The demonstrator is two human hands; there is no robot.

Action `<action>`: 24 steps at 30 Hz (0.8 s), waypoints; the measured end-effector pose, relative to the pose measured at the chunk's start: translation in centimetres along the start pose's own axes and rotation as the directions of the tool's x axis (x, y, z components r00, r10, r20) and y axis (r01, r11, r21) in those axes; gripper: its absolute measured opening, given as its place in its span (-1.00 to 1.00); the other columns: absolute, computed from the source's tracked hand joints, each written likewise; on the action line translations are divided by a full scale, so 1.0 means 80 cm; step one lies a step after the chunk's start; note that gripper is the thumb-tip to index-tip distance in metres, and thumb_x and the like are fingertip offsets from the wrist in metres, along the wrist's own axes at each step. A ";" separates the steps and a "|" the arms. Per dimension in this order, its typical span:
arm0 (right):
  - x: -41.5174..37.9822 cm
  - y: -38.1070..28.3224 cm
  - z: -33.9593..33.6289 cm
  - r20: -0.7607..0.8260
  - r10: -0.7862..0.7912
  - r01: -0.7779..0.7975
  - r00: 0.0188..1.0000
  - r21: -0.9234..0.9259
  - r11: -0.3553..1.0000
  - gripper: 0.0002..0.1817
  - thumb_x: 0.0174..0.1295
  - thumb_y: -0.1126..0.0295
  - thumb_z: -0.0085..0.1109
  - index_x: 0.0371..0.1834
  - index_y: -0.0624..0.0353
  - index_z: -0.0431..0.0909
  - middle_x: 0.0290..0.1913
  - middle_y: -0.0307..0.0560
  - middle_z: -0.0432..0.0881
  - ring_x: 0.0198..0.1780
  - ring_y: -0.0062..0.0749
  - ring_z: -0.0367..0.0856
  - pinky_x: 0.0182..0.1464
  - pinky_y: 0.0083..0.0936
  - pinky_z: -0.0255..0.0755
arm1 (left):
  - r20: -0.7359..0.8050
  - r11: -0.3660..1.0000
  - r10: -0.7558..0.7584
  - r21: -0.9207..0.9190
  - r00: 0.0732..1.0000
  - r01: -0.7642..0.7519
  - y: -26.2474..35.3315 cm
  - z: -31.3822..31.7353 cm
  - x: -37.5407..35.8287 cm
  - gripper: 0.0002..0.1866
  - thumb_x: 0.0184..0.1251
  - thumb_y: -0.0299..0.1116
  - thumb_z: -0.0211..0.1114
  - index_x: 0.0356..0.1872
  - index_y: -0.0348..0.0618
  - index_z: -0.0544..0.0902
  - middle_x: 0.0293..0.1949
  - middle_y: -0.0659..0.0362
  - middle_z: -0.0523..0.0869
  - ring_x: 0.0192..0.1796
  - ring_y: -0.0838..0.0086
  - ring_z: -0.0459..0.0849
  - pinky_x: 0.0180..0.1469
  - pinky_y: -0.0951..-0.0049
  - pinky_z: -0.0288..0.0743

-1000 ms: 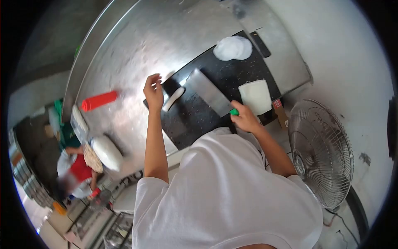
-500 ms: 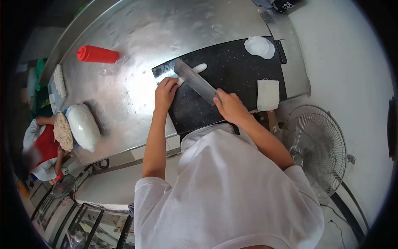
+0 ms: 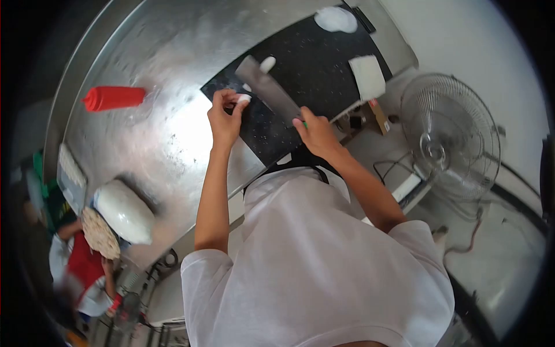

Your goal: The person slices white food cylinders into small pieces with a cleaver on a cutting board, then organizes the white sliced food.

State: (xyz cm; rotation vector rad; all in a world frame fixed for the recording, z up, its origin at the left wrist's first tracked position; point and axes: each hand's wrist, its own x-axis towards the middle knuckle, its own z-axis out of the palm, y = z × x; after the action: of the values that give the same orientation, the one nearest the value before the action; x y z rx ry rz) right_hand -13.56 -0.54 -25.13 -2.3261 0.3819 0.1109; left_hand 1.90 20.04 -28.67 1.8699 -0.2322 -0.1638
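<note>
white piece point(image 3: 243, 98) pulled aside | left hand point(image 3: 225, 118) pinching — small, stubby, bright

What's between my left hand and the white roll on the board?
In the head view, the knife blade crosses between your left hand and the white roll, with a small white bit on your hand's side.

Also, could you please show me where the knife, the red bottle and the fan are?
Knife point(image 3: 269, 89): head view, on the middle of its blade.
Red bottle point(image 3: 120, 98): head view, on the middle of its body.
Fan point(image 3: 435, 151): head view, on the hub inside its wire cage.
</note>
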 end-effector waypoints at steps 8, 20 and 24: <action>-0.173 0.075 -0.035 -0.367 0.631 -0.379 0.683 0.562 0.736 -0.68 0.55 0.19 0.20 0.01 0.28 0.54 -0.53 -0.11 0.57 -0.62 -0.37 0.56 -0.53 -0.32 0.41 | 0.802 0.858 0.091 0.239 0.591 -0.456 0.033 0.129 0.008 -0.80 0.02 -0.46 0.65 -0.35 -0.11 0.78 -0.20 0.07 0.80 -0.04 0.11 0.76 0.07 0.19 0.63; -0.173 0.085 -0.056 -0.192 0.711 -0.205 0.676 0.878 0.432 -0.75 0.54 0.23 0.21 -0.10 0.19 0.47 -0.58 -0.27 0.41 -0.68 -0.59 0.35 -0.65 -0.54 0.27 | 0.821 0.561 -0.280 0.560 0.497 -0.610 0.094 0.187 0.038 -0.46 -0.36 -0.41 0.79 -0.25 -0.15 0.69 -0.12 -0.02 0.82 0.08 0.02 0.79 0.09 0.11 0.67; -0.137 0.118 -0.099 -0.302 0.592 -0.111 0.747 0.822 0.559 -0.69 0.56 0.15 0.16 -0.11 0.21 0.48 -0.57 -0.22 0.45 -0.63 -0.54 0.41 -0.60 -0.51 0.34 | 0.918 0.595 -0.318 0.387 0.236 -0.704 0.059 0.198 0.067 -0.45 -0.24 -0.30 0.75 -0.14 -0.15 0.71 -0.15 -0.02 0.79 0.02 0.03 0.80 0.03 0.15 0.67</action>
State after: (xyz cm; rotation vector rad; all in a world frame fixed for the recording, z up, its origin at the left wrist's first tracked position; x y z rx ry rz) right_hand -27.16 -9.80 -23.86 -1.3225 1.0099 -0.4721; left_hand 3.11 2.75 -29.00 2.2739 -1.7772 -1.2595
